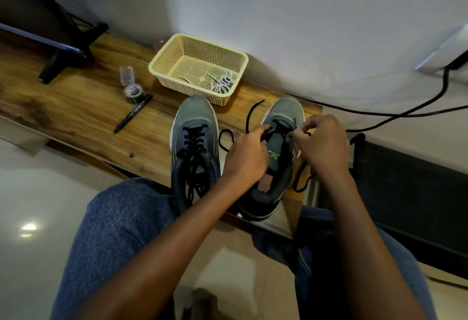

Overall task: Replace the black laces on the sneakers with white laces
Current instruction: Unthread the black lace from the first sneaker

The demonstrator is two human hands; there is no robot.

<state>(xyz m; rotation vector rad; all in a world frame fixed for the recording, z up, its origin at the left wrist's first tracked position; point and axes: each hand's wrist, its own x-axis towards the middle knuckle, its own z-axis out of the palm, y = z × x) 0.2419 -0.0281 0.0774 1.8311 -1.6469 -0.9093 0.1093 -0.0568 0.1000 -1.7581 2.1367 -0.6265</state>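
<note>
At table's right end, right hand point(323, 142) is pinching the black lace point(249, 119) at the right sneaker point(277, 167)'s lower eyelets; left hand point(247, 155) is gripping its tongue. Unlacing is nearly finished here. Left sneaker point(193, 147) is sitting fully laced; white laces point(222, 84) are waiting in the basket point(162, 61).

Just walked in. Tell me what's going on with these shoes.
A person sits at a wooden bench unlacing the right sneaker. The left hand grips its tongue area while the right hand pinches the black lace at the eyelets; most of that lace is already loose, trailing on both sides. The left sneaker is fully laced in black and untouched. The white laces lie in the cream basket behind the shoes.
</note>
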